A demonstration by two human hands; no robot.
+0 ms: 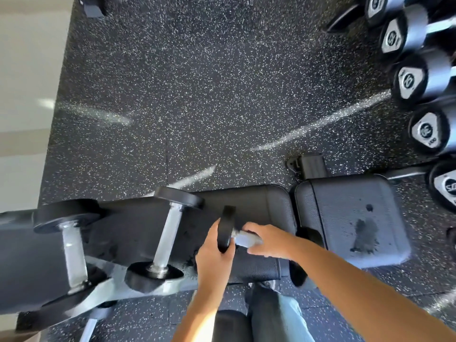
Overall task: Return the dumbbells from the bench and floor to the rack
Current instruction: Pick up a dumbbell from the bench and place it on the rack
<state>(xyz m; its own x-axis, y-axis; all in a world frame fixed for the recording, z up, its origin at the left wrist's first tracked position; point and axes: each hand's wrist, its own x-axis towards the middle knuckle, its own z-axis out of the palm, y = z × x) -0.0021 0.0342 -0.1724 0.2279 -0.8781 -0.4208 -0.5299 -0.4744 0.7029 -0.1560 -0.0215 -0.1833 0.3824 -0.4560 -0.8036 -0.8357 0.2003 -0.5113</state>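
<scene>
- My right hand (267, 240): fingers curled around the chrome handle of a small dumbbell (228, 230), closed grip on it.
- My left hand (214, 255): fingers and thumb pinching the rim of that same dumbbell's near black end plate; clamped on the plate, not the handle.
- Small dumbbell sits over the bench (261, 206) seat pad, near its middle; cannot tell if it touches the pad or is lifted. Far end plate hidden by my right hand.
- Second dumbbell (167, 236) lies across the bench just left of my left hand, chrome handle, black round plates, near plate at the bench's near edge.
- Third dumbbell (71, 245) further left on the bench, well apart from my hands, blurred.
- Bench: black padded, split into two pads; the right pad has a dark worn patch (365, 230).
- Rack dumbbells (409, 80) to the right of and beyond the bench, a row of black heads with silver badge end caps; numbers printed on the badges are too blurred to read.
- Floor (197, 95) beyond the bench: black rubber with white speckle.
- My legs are below the bench's near edge.
</scene>
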